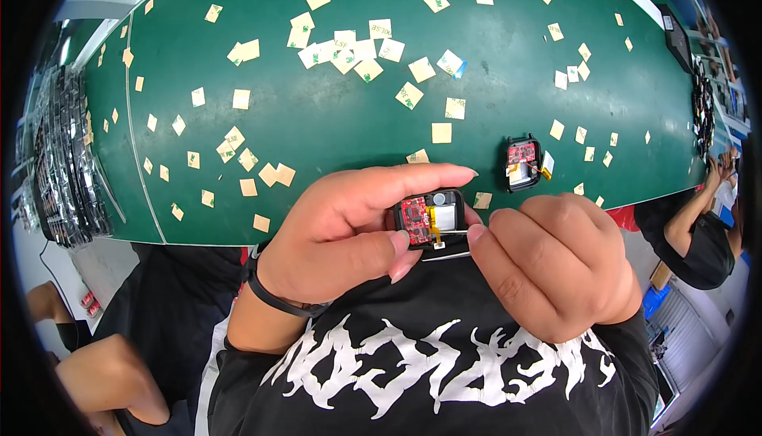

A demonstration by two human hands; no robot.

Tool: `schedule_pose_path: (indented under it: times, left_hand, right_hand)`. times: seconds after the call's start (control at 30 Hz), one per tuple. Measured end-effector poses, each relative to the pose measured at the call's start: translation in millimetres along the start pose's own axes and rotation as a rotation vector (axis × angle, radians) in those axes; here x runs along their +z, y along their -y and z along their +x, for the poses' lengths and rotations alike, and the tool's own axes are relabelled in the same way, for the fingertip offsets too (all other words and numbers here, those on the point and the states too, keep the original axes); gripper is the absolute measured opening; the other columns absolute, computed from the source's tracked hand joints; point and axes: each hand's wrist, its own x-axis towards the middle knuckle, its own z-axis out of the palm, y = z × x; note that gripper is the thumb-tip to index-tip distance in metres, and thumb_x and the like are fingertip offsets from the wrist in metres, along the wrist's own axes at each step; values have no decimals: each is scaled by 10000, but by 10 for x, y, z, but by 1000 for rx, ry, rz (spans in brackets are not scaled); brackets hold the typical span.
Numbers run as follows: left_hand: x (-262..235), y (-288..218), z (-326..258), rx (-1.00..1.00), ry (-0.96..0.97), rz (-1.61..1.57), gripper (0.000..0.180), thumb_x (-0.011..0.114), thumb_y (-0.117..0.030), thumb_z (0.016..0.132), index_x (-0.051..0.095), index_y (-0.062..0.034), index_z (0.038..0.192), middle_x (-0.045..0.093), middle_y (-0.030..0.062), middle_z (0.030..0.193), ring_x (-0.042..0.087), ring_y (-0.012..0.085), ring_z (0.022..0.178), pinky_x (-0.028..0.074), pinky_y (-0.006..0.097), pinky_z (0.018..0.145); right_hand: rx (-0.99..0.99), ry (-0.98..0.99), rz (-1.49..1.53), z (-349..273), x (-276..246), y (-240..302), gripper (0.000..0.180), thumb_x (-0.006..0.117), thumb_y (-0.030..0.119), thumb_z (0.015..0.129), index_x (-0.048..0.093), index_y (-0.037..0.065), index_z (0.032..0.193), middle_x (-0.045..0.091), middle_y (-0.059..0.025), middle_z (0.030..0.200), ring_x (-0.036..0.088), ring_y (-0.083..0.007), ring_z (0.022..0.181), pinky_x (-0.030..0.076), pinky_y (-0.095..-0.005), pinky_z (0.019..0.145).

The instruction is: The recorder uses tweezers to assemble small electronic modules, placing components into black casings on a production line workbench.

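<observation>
My left hand [349, 234] grips a small black device case [429, 215] between thumb and fingers; inside it show a red circuit board, a silver battery and an orange flex strip. My right hand [556, 265] holds thin metal tweezers [448, 244], their tips at the case's lower edge by the flex strip. Both hands are just in front of the near edge of the green table [333, 119], over my black printed shirt. A second open black case [523, 162] with a red board lies on the table, up and right of my hands.
Several tan and white sticker backing squares [353, 55] are scattered over the green table. Stacks of dark bagged parts [67, 158] line the left edge. Another person's arm and dark shirt [698, 238] are at the right, with more dark parts [702, 111] at the table's right end.
</observation>
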Motion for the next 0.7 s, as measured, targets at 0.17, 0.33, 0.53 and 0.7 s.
schedule_pose_path:
  times: [0.17, 0.33, 0.53, 0.7]
  left_hand:
    - [-62, 9, -16, -11, 93, -6, 558, 497, 50, 917, 483, 57, 1475, 685, 133, 1208, 530, 79, 709, 462, 208, 657]
    - [-31, 29, -10, -6, 71, 33, 599, 505, 41, 846, 500, 93, 1443, 691, 189, 1194, 522, 74, 658, 451, 203, 606]
    - [-26, 67, 12, 80, 41, 124, 618, 526, 8, 783, 532, 153, 1384, 717, 245, 1112, 514, 76, 579, 439, 204, 544]
    - [-56, 44, 11, 77, 67, 203, 624, 537, -3, 782, 535, 147, 1388, 729, 235, 1102, 529, 76, 567, 436, 211, 529]
  right_hand:
    - [-29, 1, 20, -16, 44, -12, 343, 737, 56, 592, 703, -63, 912, 641, -106, 829, 578, -211, 701, 418, -294, 463]
    - [-13, -18, 59, -33, 49, -5, 318, 739, 50, 596, 707, -54, 895, 648, -102, 837, 578, -204, 703, 411, -286, 460]
    - [-65, 13, 45, -38, 20, -19, 281, 739, 29, 617, 714, -40, 888, 658, -94, 855, 583, -191, 723, 419, -277, 471]
    - [-59, 17, 33, -74, 44, 37, 236, 749, -4, 661, 720, -33, 893, 658, -88, 865, 581, -184, 735, 425, -270, 480]
